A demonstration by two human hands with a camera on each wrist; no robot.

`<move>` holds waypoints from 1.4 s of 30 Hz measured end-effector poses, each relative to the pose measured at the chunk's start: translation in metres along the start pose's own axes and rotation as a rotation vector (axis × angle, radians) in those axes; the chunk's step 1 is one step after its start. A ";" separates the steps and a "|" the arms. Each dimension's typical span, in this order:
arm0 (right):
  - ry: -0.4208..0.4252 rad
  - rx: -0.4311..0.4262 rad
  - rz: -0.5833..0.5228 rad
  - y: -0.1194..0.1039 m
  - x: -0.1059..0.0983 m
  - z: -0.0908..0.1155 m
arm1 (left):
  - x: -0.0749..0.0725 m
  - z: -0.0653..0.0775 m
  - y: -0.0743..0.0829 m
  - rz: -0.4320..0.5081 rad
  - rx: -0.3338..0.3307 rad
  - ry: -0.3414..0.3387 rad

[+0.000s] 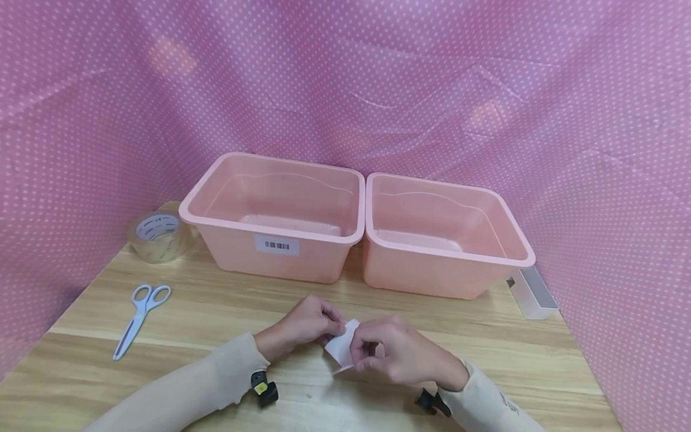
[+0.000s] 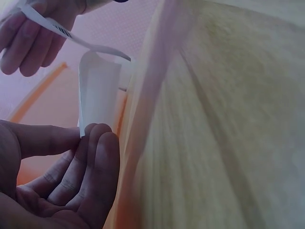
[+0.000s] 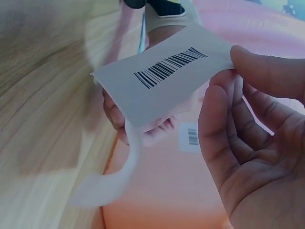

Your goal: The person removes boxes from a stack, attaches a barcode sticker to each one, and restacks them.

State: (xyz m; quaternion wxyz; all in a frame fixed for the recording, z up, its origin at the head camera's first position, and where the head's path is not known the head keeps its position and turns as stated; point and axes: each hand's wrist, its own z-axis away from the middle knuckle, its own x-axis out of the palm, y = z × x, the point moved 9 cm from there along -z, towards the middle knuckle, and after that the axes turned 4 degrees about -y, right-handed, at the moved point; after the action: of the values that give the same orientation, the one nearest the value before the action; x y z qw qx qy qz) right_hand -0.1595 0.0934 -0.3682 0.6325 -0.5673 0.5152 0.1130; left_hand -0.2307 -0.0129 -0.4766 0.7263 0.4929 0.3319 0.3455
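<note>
- Clock reference: head view, centred on the paper between the two hands, 12 o'clock at the far side of the table.
- Barcode label [image 3: 157,81]: at clock centre, held above the wooden table [image 1: 227,324], printed face toward the right wrist camera.
- Right hand [image 1: 396,351]: pinching the label at its 3 o'clock corner in the right wrist view, thumb on the printed face and fingertips behind.
- Left hand [image 1: 310,318]: pinching the 6 o'clock end of a white slip [image 2: 99,86] in the left wrist view, between thumb and fingertips.
- The slip stands curved, its upper end just beside the label's edge; whether the two are joined there cannot be told.
- A pale strip [image 3: 134,150] curls down from about 7 o'clock of the label in the right wrist view; whether it is part of the slip is unclear.
- 11 o'clock: pink bin [image 1: 275,258] with a barcode sticker [image 1: 277,244] on its near wall.
- Between 1 and 2 o'clock: second pink bin [image 1: 426,270], just beside the first.
- 10 o'clock: roll of clear tape [image 1: 156,247].
- 9 o'clock: pale blue scissors [image 1: 132,327], points toward the near edge.
- Between 2 and 3 o'clock: white box [image 1: 534,294].
- 12 o'clock: dotted pink cloth [image 1: 345,84] behind the bins.
</note>
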 end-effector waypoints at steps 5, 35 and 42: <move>-0.014 -0.017 -0.007 -0.006 0.001 0.000 | 0.001 0.001 0.002 -0.040 0.009 -0.010; -0.049 -0.086 -0.092 -0.023 0.001 0.003 | 0.003 0.003 0.006 -0.220 0.040 -0.023; -0.053 -0.059 -0.159 -0.021 -0.002 0.005 | 0.004 0.004 0.009 -0.276 0.064 -0.031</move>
State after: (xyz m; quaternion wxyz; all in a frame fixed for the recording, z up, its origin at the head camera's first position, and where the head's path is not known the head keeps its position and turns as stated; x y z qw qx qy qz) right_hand -0.1423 0.0911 -0.3547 0.6359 -0.6216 0.4480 0.0926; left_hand -0.2264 -0.0089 -0.4672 0.7559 0.4706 0.3963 0.2238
